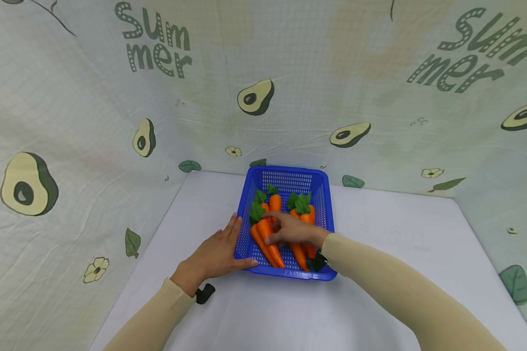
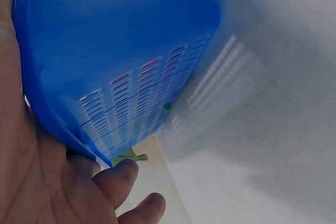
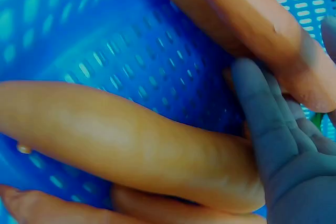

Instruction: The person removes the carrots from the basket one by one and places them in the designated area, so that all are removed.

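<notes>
A blue basket (image 1: pixel 320 195) of carrots (image 1: pixel 269 241) sits on a white table (image 1: pixel 399 234). The left hand (image 1: pixel 217 253), fingers flat, steadies the basket's left wall. The right hand (image 1: pixel 292 230) curls around one carrot inside, apparently mid-pickup; lifting it clear likely comes next.

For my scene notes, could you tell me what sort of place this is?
Probably a staged tabletop booth: a white table walled by an avocado-print cloth, with one blue basket of carrots.

Both arms wear long, close-fitting beige sleeves (image 1: pixel 404 287) that end at the wrists. A small black device (image 1: pixel 205 293) is strapped under the left wrist, another (image 1: pixel 317 262) under the right. The hands are bare.
</notes>
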A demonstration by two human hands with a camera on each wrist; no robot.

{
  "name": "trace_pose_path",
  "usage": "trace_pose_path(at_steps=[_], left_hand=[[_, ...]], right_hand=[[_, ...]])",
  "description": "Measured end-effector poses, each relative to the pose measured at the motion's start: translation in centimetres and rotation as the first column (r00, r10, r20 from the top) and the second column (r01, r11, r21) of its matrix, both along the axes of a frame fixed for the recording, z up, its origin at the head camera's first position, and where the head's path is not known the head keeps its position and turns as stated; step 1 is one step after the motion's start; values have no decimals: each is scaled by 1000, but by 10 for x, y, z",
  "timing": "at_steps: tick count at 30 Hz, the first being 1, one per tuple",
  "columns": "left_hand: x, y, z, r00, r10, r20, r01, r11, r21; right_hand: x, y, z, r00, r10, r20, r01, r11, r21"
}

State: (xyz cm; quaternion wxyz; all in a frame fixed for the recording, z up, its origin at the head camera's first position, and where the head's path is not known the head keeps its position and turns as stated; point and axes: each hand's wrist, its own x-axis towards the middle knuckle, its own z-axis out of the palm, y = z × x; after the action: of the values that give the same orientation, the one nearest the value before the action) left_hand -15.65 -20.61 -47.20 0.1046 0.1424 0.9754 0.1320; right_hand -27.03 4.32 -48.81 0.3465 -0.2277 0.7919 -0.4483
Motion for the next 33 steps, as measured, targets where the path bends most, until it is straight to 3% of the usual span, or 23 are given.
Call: trace_pose_path(at_steps=[4, 10, 24, 33], left_hand=[[0, 0, 0, 1000, 12, 10, -12, 1000, 6], [-1, 1, -1, 1000, 18, 17, -18, 1000, 11], [1, 0, -3, 1000, 16, 11, -16, 999, 34], [2, -1, -3, 999, 0, -40, 1, 1000, 17]], right_hand=[[1, -2, 1, 999, 5, -40, -4, 1000, 31], [-3, 2, 3, 988, -97, 123, 109, 990, -93], [-13, 11, 18, 963, -148, 225, 215, 926, -311], [-12, 23, 27, 953, -202, 226, 275, 890, -363]])
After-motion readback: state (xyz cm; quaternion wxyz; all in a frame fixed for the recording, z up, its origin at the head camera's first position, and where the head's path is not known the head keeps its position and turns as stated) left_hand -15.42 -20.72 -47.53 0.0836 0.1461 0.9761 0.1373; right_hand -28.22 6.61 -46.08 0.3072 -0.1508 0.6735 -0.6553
